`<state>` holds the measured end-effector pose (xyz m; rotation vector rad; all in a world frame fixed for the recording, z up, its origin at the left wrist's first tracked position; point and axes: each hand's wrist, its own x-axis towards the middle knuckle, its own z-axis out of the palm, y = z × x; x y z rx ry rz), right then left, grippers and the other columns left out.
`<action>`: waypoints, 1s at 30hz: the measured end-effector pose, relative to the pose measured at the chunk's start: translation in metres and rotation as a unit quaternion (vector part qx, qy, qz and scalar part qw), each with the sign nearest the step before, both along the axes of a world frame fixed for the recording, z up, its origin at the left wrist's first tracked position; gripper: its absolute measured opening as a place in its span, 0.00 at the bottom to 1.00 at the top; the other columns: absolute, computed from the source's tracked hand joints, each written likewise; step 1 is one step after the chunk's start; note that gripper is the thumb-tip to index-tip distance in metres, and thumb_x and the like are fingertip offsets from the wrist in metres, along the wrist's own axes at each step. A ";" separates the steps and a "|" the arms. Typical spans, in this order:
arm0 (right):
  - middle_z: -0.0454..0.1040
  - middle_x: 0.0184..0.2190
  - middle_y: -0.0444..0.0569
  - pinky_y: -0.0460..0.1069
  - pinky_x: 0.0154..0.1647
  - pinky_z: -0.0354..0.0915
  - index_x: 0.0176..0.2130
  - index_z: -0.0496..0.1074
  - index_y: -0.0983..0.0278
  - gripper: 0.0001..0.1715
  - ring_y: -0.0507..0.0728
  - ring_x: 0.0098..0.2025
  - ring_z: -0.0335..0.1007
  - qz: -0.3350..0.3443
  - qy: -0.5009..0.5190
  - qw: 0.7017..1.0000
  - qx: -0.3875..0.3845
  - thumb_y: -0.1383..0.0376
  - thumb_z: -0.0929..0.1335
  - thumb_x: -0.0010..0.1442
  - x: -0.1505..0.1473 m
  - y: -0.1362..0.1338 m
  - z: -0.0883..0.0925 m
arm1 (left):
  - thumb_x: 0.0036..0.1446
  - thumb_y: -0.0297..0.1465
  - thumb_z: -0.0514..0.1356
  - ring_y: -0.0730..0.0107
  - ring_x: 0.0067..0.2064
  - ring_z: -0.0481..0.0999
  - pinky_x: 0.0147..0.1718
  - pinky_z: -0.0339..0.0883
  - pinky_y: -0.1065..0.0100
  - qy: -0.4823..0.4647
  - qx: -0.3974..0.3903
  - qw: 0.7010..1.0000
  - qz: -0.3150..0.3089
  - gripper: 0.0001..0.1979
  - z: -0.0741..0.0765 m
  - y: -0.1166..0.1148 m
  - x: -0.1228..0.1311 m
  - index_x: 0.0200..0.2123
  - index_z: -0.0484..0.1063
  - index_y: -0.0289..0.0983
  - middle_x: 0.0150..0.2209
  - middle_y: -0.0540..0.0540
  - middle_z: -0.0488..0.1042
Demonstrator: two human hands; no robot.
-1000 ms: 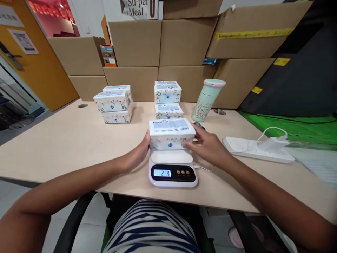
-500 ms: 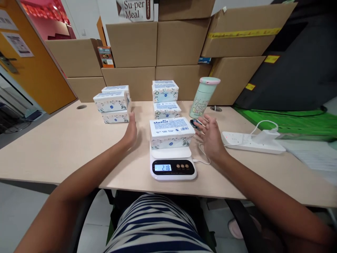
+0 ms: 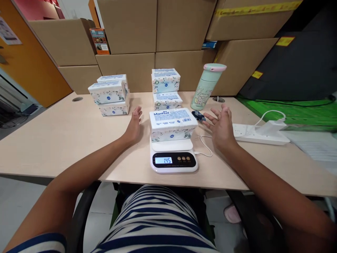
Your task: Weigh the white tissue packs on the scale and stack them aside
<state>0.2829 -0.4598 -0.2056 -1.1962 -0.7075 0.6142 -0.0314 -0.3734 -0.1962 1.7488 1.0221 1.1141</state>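
Note:
A white tissue pack (image 3: 172, 123) printed "Manhua" lies on the plate of a white digital scale (image 3: 173, 168), whose lit display reads about 1.45. To its left my left hand (image 3: 133, 125) is held upright, fingers loosely extended, touching no pack. On the other side my right hand (image 3: 221, 126) is raised with its fingers spread, holding nothing. A small dark object (image 3: 198, 116) lies close to its fingertips; its kind is unclear. Behind the scale stand stacked tissue packs (image 3: 166, 82), and another stack of packs (image 3: 107, 93) sits further left.
A mint-green tumbler (image 3: 206, 88) with a pink lid rim stands at the back right. A white power strip (image 3: 260, 135) lies on the right, and a white cable (image 3: 209, 149) runs from the scale. Cardboard boxes (image 3: 129, 70) line the table's (image 3: 65, 140) rear edge.
The display has dropped from about 2.18 to 1.45. My hands have moved slightly, the right one farther from the pack. The view has tilted downward.

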 end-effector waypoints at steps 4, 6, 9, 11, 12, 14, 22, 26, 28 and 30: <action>0.65 0.73 0.52 0.65 0.61 0.77 0.72 0.58 0.42 0.46 0.65 0.69 0.74 0.011 -0.045 0.999 -0.006 0.27 0.56 0.67 0.008 0.004 -0.008 | 0.67 0.69 0.32 0.51 0.83 0.51 0.79 0.48 0.47 -0.006 -0.002 1.000 -0.001 0.50 0.000 -0.002 0.001 0.80 0.50 0.49 0.84 0.40 0.47; 0.63 0.75 0.54 0.67 0.62 0.77 0.75 0.54 0.42 0.48 0.67 0.71 0.72 0.028 -0.059 0.998 -0.016 0.27 0.56 0.66 0.014 0.005 -0.010 | 0.67 0.69 0.32 0.51 0.83 0.52 0.79 0.49 0.48 -0.022 -0.007 1.000 0.007 0.50 0.000 0.001 0.001 0.80 0.51 0.49 0.84 0.40 0.47; 0.61 0.76 0.55 0.71 0.64 0.74 0.76 0.51 0.40 0.48 0.70 0.72 0.70 0.049 -0.068 0.996 -0.029 0.27 0.55 0.67 0.022 0.005 -0.013 | 0.66 0.70 0.32 0.51 0.83 0.52 0.79 0.51 0.48 -0.045 -0.021 0.999 0.020 0.50 -0.001 0.005 0.002 0.79 0.53 0.49 0.84 0.40 0.48; 0.61 0.76 0.55 0.72 0.64 0.74 0.77 0.50 0.40 0.49 0.70 0.73 0.69 0.054 -0.092 0.994 -0.036 0.27 0.53 0.67 0.025 0.004 -0.013 | 0.66 0.70 0.32 0.50 0.83 0.52 0.79 0.51 0.47 -0.053 -0.029 0.998 0.024 0.50 -0.001 0.006 0.003 0.79 0.53 0.50 0.84 0.41 0.48; 0.60 0.77 0.55 0.71 0.64 0.74 0.77 0.49 0.40 0.50 0.70 0.73 0.69 0.056 -0.107 0.992 -0.040 0.26 0.52 0.66 0.025 0.003 -0.013 | 0.67 0.70 0.32 0.50 0.83 0.52 0.79 0.51 0.47 -0.054 -0.031 0.998 0.024 0.49 -0.001 0.006 0.003 0.79 0.54 0.50 0.84 0.42 0.48; 0.60 0.77 0.56 0.70 0.63 0.76 0.78 0.49 0.41 0.53 0.69 0.73 0.69 0.059 -0.125 0.989 -0.048 0.24 0.51 0.65 0.024 0.002 -0.013 | 0.67 0.69 0.31 0.50 0.83 0.51 0.79 0.50 0.46 -0.053 -0.031 0.998 0.021 0.49 -0.001 0.005 0.004 0.79 0.53 0.51 0.84 0.42 0.48; 0.62 0.77 0.56 0.69 0.63 0.76 0.77 0.52 0.43 0.55 0.69 0.73 0.70 0.047 -0.090 0.993 -0.056 0.23 0.55 0.62 0.014 -0.003 -0.009 | 0.67 0.69 0.32 0.48 0.84 0.49 0.79 0.49 0.45 -0.053 -0.028 0.998 0.006 0.50 0.001 0.001 0.005 0.80 0.52 0.49 0.84 0.42 0.48; 0.63 0.76 0.56 0.69 0.61 0.77 0.76 0.54 0.43 0.56 0.70 0.72 0.71 0.052 -0.101 0.992 -0.056 0.23 0.56 0.61 0.013 -0.003 -0.009 | 0.67 0.69 0.32 0.49 0.83 0.50 0.79 0.49 0.45 -0.055 -0.031 0.998 0.000 0.49 0.002 -0.002 0.006 0.80 0.52 0.50 0.84 0.43 0.49; 0.63 0.76 0.56 0.68 0.61 0.78 0.76 0.54 0.43 0.56 0.71 0.72 0.71 0.054 -0.104 0.992 -0.057 0.22 0.56 0.61 0.012 -0.004 -0.008 | 0.67 0.69 0.32 0.48 0.83 0.50 0.79 0.49 0.46 -0.055 -0.035 0.998 0.002 0.49 0.003 -0.004 0.007 0.80 0.53 0.50 0.83 0.43 0.50; 0.63 0.76 0.57 0.68 0.61 0.78 0.76 0.54 0.44 0.57 0.70 0.72 0.71 0.053 -0.098 0.992 -0.057 0.23 0.57 0.61 0.011 -0.005 -0.007 | 0.68 0.69 0.32 0.48 0.83 0.50 0.79 0.49 0.46 -0.055 -0.035 0.998 -0.001 0.50 0.004 -0.005 0.008 0.80 0.53 0.48 0.83 0.41 0.50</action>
